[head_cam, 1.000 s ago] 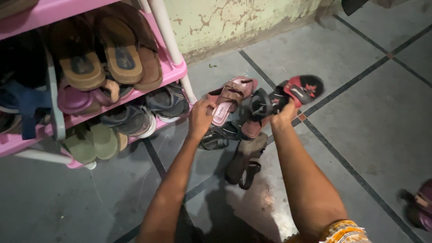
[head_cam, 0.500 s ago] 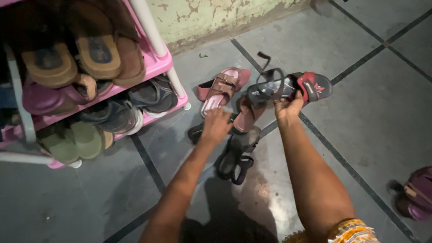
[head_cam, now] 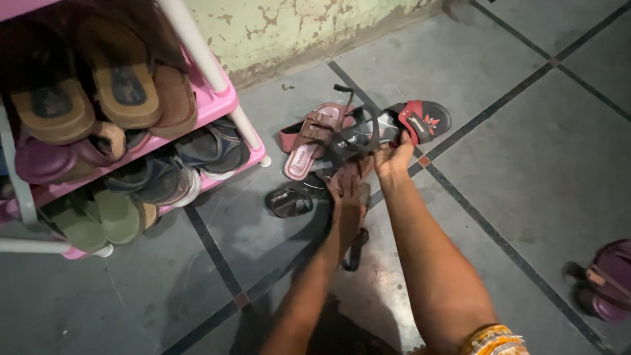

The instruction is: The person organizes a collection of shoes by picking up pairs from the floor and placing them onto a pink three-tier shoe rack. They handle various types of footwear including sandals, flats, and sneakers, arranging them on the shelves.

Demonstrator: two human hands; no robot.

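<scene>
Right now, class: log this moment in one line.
right hand: grips black-red sandal | left hand: on floor shoes | pink rack: full

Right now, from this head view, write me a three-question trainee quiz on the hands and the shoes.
1. True or false: the right hand holds up a black-and-red sandal.
2. What does the left hand rest on?
A. the pink shoe rack
B. a pinkish slipper in the floor pile
C. the purple shoe at the far right
3. What lies on the tiled floor just left of the left hand?

Key:
1. True.
2. B.
3. A dark sandal, between the hand and the rack; a pink slide sandal lies farther up.
</scene>
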